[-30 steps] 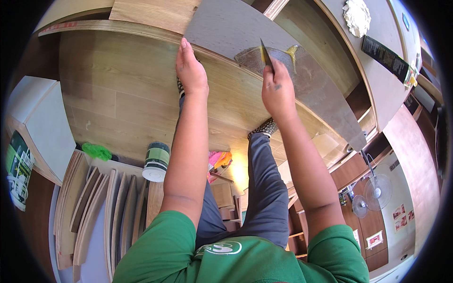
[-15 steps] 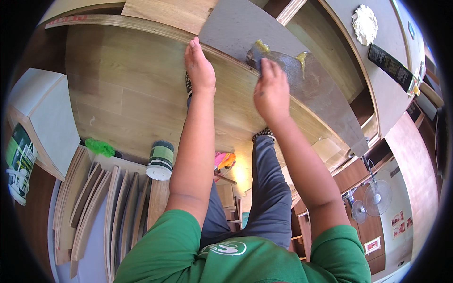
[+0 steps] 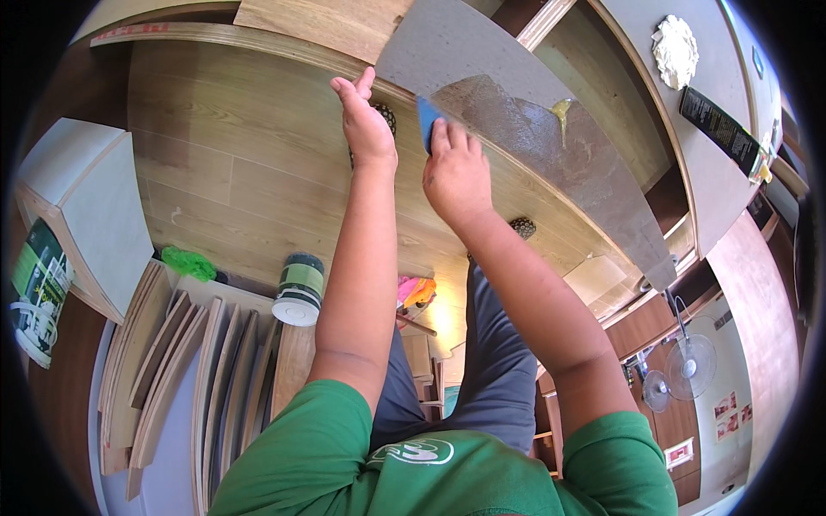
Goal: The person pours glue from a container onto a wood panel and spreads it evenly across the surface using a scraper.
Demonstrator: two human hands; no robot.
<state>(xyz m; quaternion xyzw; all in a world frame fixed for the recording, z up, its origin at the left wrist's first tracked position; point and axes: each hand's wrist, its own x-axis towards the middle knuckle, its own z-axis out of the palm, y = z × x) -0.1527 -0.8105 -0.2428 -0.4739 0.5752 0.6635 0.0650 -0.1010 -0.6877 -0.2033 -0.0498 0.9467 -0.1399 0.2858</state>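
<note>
My right hand [image 3: 459,168] grips a blue flat spreader [image 3: 426,116], its blade at the near edge of a grey sheet [image 3: 456,43]. Across the middle of that sheet runs a dark, wet-looking smear [image 3: 508,107]. A thick yellowish blob of glue [image 3: 562,112] sits toward its far right side. My left hand [image 3: 367,125] holds nothing; its fingers stretch out beside the left corner of the sheet. Whether the fingertips touch the edge, I cannot tell.
A plywood cabinet frame [image 3: 637,95] lies under and beyond the sheet. White crumpled material [image 3: 674,52] and a black box [image 3: 718,129] are at far right. On the left stand a green-labelled can [image 3: 298,288], a pale box [image 3: 95,206] and several upright boards [image 3: 215,378].
My right hand has drawn the spreader left and nearer, to the sheet's near edge. The left glue blob is smeared out, and the wet patch reaches further. My left fingers have spread a little.
</note>
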